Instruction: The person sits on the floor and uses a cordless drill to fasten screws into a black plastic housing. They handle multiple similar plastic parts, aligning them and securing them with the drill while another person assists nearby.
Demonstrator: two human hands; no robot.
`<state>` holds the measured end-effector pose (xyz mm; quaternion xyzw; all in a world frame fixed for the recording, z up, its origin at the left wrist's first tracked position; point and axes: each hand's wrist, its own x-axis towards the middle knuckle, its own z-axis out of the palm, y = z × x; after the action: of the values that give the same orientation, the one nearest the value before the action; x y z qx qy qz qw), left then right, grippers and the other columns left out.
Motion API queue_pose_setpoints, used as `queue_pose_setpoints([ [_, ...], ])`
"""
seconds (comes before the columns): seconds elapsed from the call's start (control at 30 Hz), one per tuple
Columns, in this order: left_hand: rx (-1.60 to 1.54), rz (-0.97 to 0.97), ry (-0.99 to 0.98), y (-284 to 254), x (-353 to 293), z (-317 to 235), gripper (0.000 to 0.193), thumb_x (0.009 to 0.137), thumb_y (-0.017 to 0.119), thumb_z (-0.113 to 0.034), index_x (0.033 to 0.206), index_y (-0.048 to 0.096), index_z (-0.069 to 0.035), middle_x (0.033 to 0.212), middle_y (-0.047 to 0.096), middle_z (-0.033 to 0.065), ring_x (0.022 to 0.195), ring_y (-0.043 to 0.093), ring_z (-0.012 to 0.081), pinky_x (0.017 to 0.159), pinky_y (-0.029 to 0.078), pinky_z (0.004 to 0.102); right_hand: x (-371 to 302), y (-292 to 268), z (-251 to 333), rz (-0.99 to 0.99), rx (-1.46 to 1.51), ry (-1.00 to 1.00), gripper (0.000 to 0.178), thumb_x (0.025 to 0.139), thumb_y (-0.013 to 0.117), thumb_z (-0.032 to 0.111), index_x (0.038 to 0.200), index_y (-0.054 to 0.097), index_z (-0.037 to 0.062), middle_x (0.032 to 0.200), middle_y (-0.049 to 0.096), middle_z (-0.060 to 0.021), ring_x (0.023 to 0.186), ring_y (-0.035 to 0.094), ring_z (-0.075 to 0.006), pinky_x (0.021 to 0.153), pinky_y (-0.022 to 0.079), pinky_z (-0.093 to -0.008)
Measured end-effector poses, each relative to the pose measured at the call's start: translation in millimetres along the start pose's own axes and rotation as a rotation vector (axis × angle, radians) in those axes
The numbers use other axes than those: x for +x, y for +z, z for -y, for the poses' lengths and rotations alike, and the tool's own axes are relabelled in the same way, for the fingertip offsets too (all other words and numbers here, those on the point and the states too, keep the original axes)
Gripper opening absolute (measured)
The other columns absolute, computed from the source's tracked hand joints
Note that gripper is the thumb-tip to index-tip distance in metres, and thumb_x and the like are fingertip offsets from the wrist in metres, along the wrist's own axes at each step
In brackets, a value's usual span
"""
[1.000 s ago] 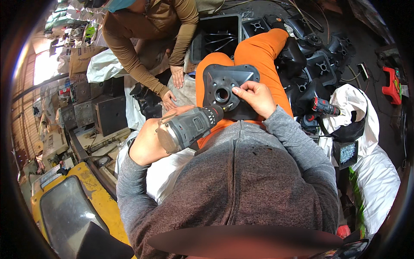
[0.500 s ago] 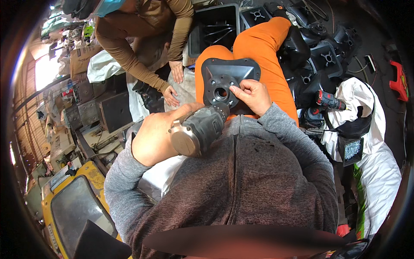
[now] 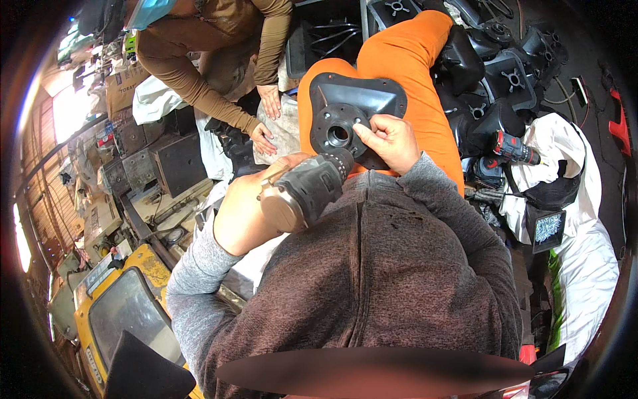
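On my thighs rests a black moulded plastic part (image 3: 372,100) with a wide flared base. A round black flange (image 3: 323,128) with a central hole and smaller holes around its rim sits on it, facing up. My left hand (image 3: 249,203) is closed around a grey-and-black cordless drill (image 3: 302,191). The drill's chuck meets the flange's near edge; the bit's tip is hard to make out. At the flange's right side, my right hand (image 3: 391,143) is closed, thumb pressed on the rim by a hole. Its other fingertips are hidden.
A co-worker's hands (image 3: 267,116) rest on grey cloth at the left. Beyond lies a black crate (image 3: 296,50). Similar black parts (image 3: 512,80) pile up at the right, near a red-and-black drill (image 3: 512,147) and a tray of screws (image 3: 548,229). A yellow-framed panel (image 3: 129,312) stands lower left.
The flanged part has shifted slightly up and left in view, and my right hand has moved a little with it. The drill stays against the flange's near edge.
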<state>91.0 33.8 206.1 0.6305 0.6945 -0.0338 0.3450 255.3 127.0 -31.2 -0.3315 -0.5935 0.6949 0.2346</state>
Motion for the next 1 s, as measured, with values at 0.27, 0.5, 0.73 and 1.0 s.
queue_pose_setpoints([
  [0.27,-0.231,-0.032,-0.063,-18.0,-19.5,-9.6,0.054,0.077,0.077,-0.016,0.127,0.059,-0.004,0.121,0.066,0.0143,0.104,0.068,0.0235,0.092,0.053,0.0319,2.4,0.0,-1.3,-0.013,0.001,0.003,0.046,0.085,0.076,0.027,0.059,0.047,0.0031,0.054,0.034,-0.0009,0.053,0.031,-0.0085,0.047,0.029,-0.0307],
  [0.5,-0.444,-0.216,-0.083,-3.9,-52.3,10.9,0.050,0.075,0.084,-0.015,0.119,0.063,-0.003,0.106,0.070,0.0102,0.096,0.068,0.0234,0.086,0.054,0.0361,0.2,0.1,-0.9,0.009,0.053,0.074,0.043,0.088,0.075,0.032,0.060,0.053,0.0064,0.055,0.037,0.0072,0.055,0.032,-0.0039,0.047,0.025,-0.0273],
  [0.73,-0.526,-0.276,-0.084,37.9,-69.7,40.1,0.048,0.074,0.083,-0.010,0.117,0.064,-0.003,0.103,0.070,0.0095,0.092,0.067,0.0197,0.084,0.053,0.0349,1.0,-0.3,2.7,0.022,0.016,0.039,0.045,0.090,0.073,0.032,0.059,0.053,0.0053,0.054,0.037,0.0063,0.055,0.032,-0.0039,0.047,0.027,-0.0271],
  [1.0,-0.475,-0.140,-0.195,29.5,-64.5,32.1,0.045,0.070,0.077,-0.004,0.113,0.064,-0.001,0.100,0.070,0.0119,0.086,0.068,0.0212,0.081,0.053,0.0326,1.6,2.2,-4.4,0.011,0.008,0.041,0.048,0.088,0.074,0.032,0.057,0.050,0.0050,0.053,0.035,0.0050,0.054,0.032,-0.0041,0.047,0.026,-0.0275],
])
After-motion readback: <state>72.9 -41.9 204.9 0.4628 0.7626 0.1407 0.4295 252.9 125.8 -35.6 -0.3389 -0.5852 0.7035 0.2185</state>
